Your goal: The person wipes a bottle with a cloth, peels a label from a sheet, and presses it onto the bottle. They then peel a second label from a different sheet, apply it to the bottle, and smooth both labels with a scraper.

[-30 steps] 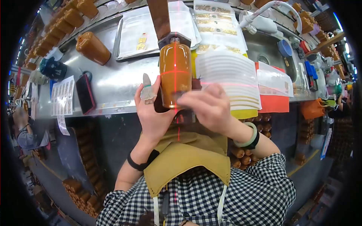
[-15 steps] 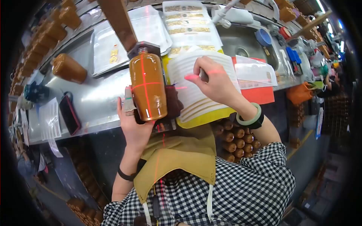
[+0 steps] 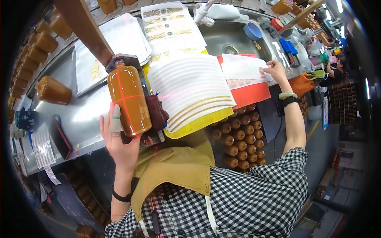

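Observation:
A glossy amber-brown bottle [image 3: 129, 99] lies tilted with its neck in a dark holder [image 3: 127, 60]. Red laser lines cross on its body. My left hand [image 3: 121, 146] is at the bottle's base, fingers stretched along its left side, one wearing a pale finger cover. Far to the right, my right hand [image 3: 276, 71] pinches the right end of a translucent white sheet [image 3: 242, 68] with a small printed mark. That sheet lies over a red sheet [image 3: 252, 95]. Between my hands is a stack of white sheets with gold stripes [image 3: 186, 91] on a yellow backing [image 3: 198, 123].
A second brown bottle [image 3: 53, 90] stands at left, near a phone [image 3: 60, 137]. Behind are a white-lined tray [image 3: 113, 43], gold-patterned sheets [image 3: 170, 27] and a sink [image 3: 226, 39] with a blue bowl [image 3: 253, 31]. Several bottles [image 3: 242, 139] sit below the table edge.
My right hand has moved right, from above the striped sheets to the translucent sheet. The dark object it held no longer shows. My left hand stays at the bottle; the view has shifted.

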{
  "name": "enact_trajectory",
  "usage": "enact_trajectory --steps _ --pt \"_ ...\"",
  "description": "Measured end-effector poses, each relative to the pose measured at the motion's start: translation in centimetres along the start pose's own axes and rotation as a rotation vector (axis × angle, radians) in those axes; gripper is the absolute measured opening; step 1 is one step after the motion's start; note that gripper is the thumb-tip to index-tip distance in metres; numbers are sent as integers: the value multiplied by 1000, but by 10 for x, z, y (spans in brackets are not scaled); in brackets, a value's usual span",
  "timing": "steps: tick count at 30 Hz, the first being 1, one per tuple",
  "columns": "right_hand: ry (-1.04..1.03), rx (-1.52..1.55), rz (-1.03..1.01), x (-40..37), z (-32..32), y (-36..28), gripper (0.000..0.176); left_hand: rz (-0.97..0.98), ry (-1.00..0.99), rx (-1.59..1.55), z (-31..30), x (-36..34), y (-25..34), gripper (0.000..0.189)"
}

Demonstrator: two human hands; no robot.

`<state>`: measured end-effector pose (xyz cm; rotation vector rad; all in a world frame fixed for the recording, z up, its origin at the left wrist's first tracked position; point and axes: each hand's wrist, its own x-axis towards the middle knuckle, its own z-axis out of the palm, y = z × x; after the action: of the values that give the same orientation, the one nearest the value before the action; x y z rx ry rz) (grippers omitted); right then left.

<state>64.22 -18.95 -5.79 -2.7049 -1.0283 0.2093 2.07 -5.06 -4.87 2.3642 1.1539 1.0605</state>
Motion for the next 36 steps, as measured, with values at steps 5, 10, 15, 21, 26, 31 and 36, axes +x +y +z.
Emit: enact_trajectory --steps 5,10,15,21,26,31,36 --pt "35 -9 -102 15 24 5 64 -12 -16 52 -4 -1 0 84" --pt "-92 -131 -269 43 25 15 60 -9 -13 42 -5 1 3 87" --pt "-228 59 -53 48 25 20 48 -17 -14 44 -6 1 4 87" --pt "-81 210 -60 43 35 19 32 -19 -22 35 -6 1 4 87" --pt "303 59 35 47 35 -13 25 -7 -1 33 -4 -1 -1 86" --pt "111 139 -175 64 15 -72 22 -20 -4 46 -5 -1 2 86" --pt "-48 -82 -191 97 6 -33 25 -24 0 44 -5 -2 1 86"
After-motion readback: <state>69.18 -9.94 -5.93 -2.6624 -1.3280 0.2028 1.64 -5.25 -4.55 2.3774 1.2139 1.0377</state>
